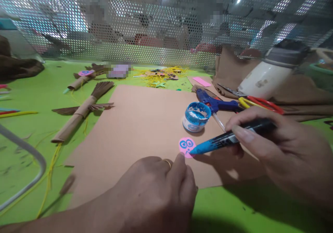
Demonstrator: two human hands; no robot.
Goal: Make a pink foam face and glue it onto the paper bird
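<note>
My right hand [283, 149] grips a marker pen [223, 139] with a black barrel and a blue-coated front end. Its tip touches the right edge of a small round pink paper cutout [183, 144], which bears two blue ringed eyes and small blue strokes below. With its fingers curled, my left hand [161, 188] pins the cutout's lower edge under a fingertip. Both lie over a large tan sheet of paper [140, 122]. Just behind the cutout stands an open jar of blue paint [196, 120], its inner wall smeared blue and white.
A blue glue gun [214, 101], red-and-yellow-handled scissors [260, 102] and a leaning white bottle [267, 73] crowd the right. Brown paper figures [78, 118] with yellow strings lie left, near a grey bent rod [36, 153]. Yellow shreds [163, 74] sit before a perforated metal screen [156, 49].
</note>
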